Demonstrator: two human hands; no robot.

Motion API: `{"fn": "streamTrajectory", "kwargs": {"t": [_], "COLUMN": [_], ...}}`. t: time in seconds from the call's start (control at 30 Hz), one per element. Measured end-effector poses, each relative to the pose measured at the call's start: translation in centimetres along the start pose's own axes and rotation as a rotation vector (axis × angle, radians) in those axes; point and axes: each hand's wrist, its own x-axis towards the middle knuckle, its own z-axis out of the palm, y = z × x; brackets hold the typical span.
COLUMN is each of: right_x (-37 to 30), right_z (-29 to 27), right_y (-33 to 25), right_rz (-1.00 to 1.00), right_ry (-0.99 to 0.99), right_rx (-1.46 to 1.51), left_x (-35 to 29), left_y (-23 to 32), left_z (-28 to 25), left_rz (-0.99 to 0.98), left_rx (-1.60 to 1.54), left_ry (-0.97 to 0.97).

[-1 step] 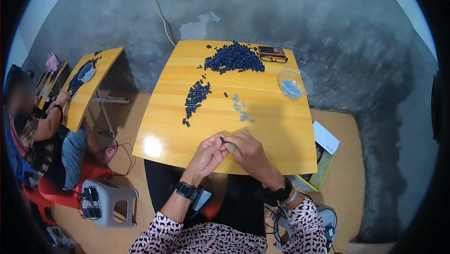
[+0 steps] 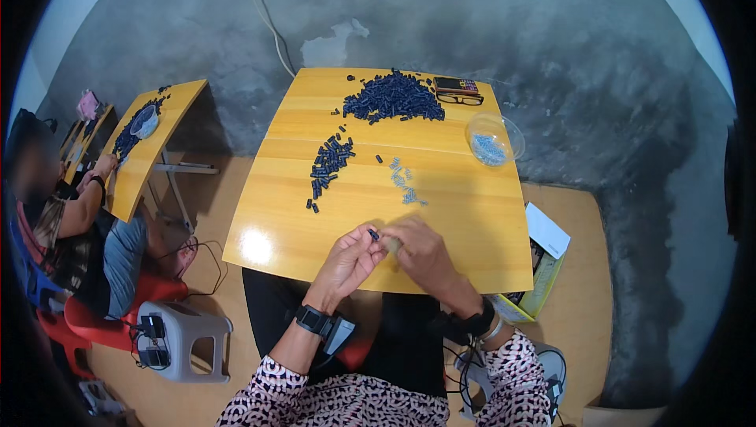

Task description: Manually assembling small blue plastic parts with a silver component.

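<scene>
Over the table's near edge, my left hand (image 2: 349,261) pinches a small dark plastic piece (image 2: 373,234) between thumb and fingertips. Close on its right is my right hand (image 2: 421,250), its fingers blurred by motion and curled round a small pale yellowish object (image 2: 391,245) whose kind I cannot make out. Ahead of my hands lies a loose scatter of small silvery screw-like parts (image 2: 403,180). One dark piece (image 2: 379,159) sits just left of them. A small heap of similar dark pieces (image 2: 331,161) spreads farther left, and a large pile (image 2: 394,98) covers the far middle.
A clear round tub (image 2: 494,140) with more silvery parts stands at the table's right edge. Eyeglasses (image 2: 460,100) and a phone-like device (image 2: 455,85) lie at the back. A yellow-green box (image 2: 538,293) is right of the table (image 2: 260,206). Another person (image 2: 71,206) works at the left.
My right hand has shifted slightly right and turned, its fingers now blurred. My left hand stays in place with the dark plastic piece.
</scene>
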Motion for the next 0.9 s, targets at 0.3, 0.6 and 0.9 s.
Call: {"fn": "streamTrajectory", "kwargs": {"t": [0.3, 0.6, 0.9], "right_x": [1.9, 2.6, 3.4], "right_z": [-5.2, -2.8, -2.5], "right_y": [8.1, 9.6, 10.1], "right_rz": [0.381, 0.312, 0.266], "right_ry": [-0.147, -0.203, -0.175], "right_rx": [-0.204, -0.225, -0.114], "left_x": [0.7, 0.9, 0.7], "left_y": [0.4, 0.5, 0.5], "left_z": [0.2, 0.2, 0.4], "left_rz": [0.01, 0.004, 0.019], "left_rx": [-0.062, -0.06, -0.073], "left_ry": [0.01, 0.031, 0.032]}}
